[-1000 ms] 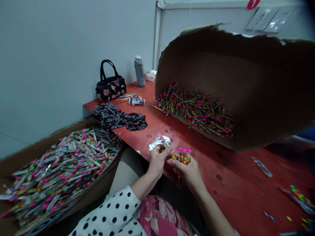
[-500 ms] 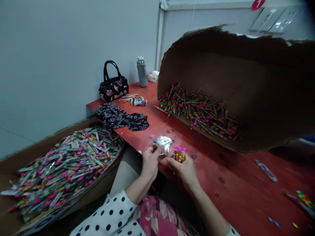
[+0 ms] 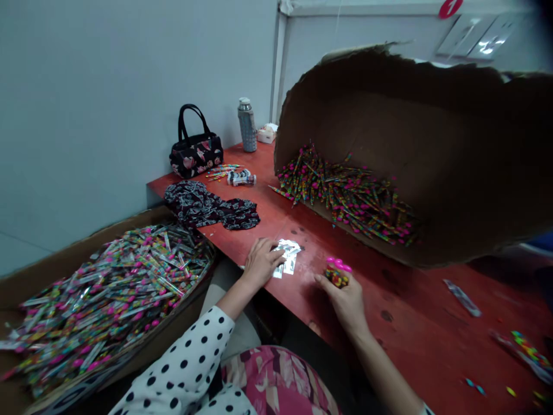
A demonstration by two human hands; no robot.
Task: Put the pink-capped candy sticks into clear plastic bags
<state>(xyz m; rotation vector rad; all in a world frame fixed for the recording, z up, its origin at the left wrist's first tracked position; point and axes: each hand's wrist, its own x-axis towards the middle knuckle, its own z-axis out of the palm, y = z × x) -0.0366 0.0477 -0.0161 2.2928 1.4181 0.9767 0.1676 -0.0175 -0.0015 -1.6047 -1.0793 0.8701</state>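
My left hand lies at the near edge of the red table, its fingers apart and touching a few shiny clear wrappers. Several candy-filled tubes with pink caps are bunched in my right hand, whose fingers wrap round them just above the table. The bunch stands to the right of the wrappers, apart from them. To the left, a cardboard box holds a heap of wrapped tubes.
A large tipped cardboard box holds loose pink-capped tubes. Behind on the red table are a handbag, a bottle and a dark patterned cloth. Filled plastic packets lie at the right.
My hands have moved apart. The right carries its bunch of tubes rightward; the left has come down onto the wrappers. The tube that was near my left hand is no longer seen there.
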